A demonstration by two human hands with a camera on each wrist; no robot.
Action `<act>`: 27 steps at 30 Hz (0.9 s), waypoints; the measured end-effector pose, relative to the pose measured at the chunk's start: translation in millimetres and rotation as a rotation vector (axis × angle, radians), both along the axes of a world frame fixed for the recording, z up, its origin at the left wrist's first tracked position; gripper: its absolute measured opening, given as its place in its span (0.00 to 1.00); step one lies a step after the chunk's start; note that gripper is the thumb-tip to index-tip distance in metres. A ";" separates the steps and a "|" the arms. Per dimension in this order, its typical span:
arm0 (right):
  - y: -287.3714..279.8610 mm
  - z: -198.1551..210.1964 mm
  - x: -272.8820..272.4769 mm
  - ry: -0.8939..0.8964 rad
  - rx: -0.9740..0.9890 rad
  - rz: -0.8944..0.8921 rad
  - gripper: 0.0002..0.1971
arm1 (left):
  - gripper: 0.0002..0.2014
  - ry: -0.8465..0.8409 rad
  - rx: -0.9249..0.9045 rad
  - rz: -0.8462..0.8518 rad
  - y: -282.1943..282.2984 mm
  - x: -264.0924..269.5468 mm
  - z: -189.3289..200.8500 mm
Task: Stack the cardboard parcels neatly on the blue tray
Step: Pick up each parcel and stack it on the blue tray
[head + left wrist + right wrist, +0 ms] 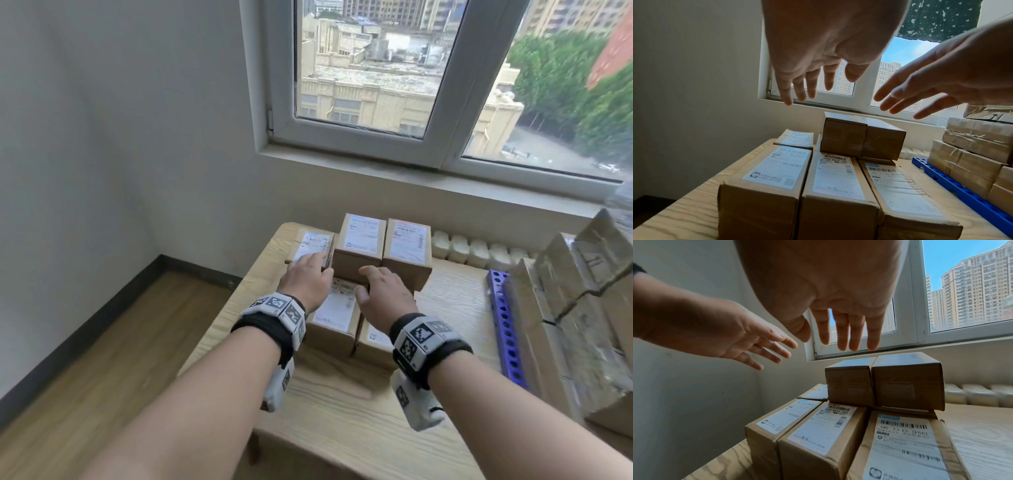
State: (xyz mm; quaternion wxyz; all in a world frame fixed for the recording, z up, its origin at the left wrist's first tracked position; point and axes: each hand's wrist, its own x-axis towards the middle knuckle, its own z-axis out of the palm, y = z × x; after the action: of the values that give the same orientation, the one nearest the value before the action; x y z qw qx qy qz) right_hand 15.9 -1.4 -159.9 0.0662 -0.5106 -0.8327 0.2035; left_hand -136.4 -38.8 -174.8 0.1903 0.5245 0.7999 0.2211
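Note:
Several brown cardboard parcels with white labels lie packed together on the wooden table [342, 404]. Two upper parcels [382, 251] sit side by side on the far ones, and three [836, 177] form the near row. My left hand [306, 274] and right hand [380, 287] hover over the group with fingers spread and hold nothing. In the wrist views the left hand [818, 68] and right hand [840, 308] hang in the air short of the upper pair [884, 382]. The blue tray [503, 329] with round holes lies at the right and carries a stack of taped parcels [582, 308].
A white radiator [479, 251] runs behind the table under the window sill [411, 178]. The wall corner and wooden floor [102, 342] are to the left. Bare tabletop shows between the parcel group and the tray and along the near edge.

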 end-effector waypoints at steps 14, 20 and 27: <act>93.6 -8.5 -15.6 0.027 -0.048 -0.094 0.25 | 0.23 -0.053 -0.052 -0.030 97.6 -19.9 -3.2; 125.1 -18.3 -20.4 0.038 -0.085 -0.111 0.24 | 0.28 -0.192 -0.148 0.016 137.4 -21.4 -20.7; 141.3 -24.9 -27.8 0.046 -0.106 -0.125 0.24 | 0.32 -0.360 -0.270 0.098 160.3 -25.6 -41.1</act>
State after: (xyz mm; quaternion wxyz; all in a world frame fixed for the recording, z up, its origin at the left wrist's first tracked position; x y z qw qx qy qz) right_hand -11.9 139.8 -184.8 0.0705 -0.5595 -0.7856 0.2546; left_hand -162.0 121.5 -216.0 0.3875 0.4070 0.7998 0.2111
